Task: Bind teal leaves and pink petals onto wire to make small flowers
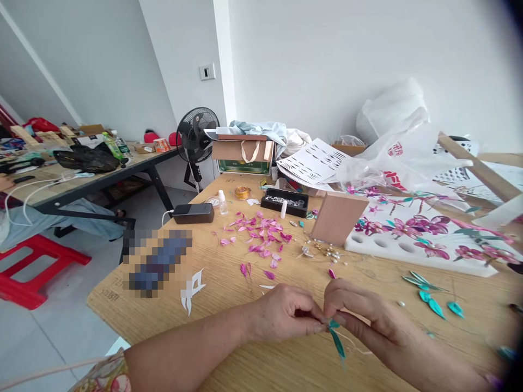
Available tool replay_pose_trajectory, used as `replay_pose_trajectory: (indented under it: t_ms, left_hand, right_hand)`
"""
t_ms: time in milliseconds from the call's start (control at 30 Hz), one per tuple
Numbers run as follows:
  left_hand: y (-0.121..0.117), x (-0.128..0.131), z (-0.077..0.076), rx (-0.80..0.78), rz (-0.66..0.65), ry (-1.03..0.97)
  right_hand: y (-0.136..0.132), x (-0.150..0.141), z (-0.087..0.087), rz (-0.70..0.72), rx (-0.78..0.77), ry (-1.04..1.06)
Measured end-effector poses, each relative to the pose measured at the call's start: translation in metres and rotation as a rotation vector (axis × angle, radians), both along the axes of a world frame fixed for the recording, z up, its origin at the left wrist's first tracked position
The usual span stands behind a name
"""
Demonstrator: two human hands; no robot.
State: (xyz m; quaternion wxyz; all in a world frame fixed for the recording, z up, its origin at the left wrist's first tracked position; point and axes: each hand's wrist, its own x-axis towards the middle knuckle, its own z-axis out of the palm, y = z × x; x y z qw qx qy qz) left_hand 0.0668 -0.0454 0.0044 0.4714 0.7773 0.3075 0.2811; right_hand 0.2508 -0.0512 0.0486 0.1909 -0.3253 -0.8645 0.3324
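Near the table's front edge, my left hand point(286, 313) is closed in a pinch on the stem end of a teal fabric leaf sprig point(337, 344). My right hand point(368, 316) meets it there, thumb and forefinger pinched together at the same join. The leaves hang down between the hands, and a thin pale thread point(353, 344) trails off to the right. Fingers hide the join itself. Right of my right hand lie loose teal leaves point(433, 305) and a small white bead point(401, 303). Beyond the hands is a scatter of pink petals point(261, 234).
A white foam block point(379, 246) with pink flower sprays stands at right, beside a wooden block point(339, 218). Farther back are a black tray point(285, 201), a small bottle point(223, 202) and a black power bank point(193, 213). White paper cut-outs point(192, 291) lie at left.
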Motion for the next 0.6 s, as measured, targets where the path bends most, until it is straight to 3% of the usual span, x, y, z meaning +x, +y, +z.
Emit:
replay_pose_trajectory:
  t_ms: [200, 433, 600]
  left_hand:
    - [0.0013, 0.0, -0.0046, 0.088, -0.04, 0.058]
    - [0.0018, -0.0014, -0.0066, -0.182, 0.073, -0.002]
    - [0.001, -0.0017, -0.0062, -0.259, 0.061, -0.029]
  right_hand:
    - [0.0022, -0.0022, -0.0055, -0.009, 0.063, -0.101]
    - [0.0045, 0.0026, -0.0071, 0.024, 0.215, -0.201]
    - [0.0042, 0.003, -0.0053, 0.049, 0.257, -0.224]
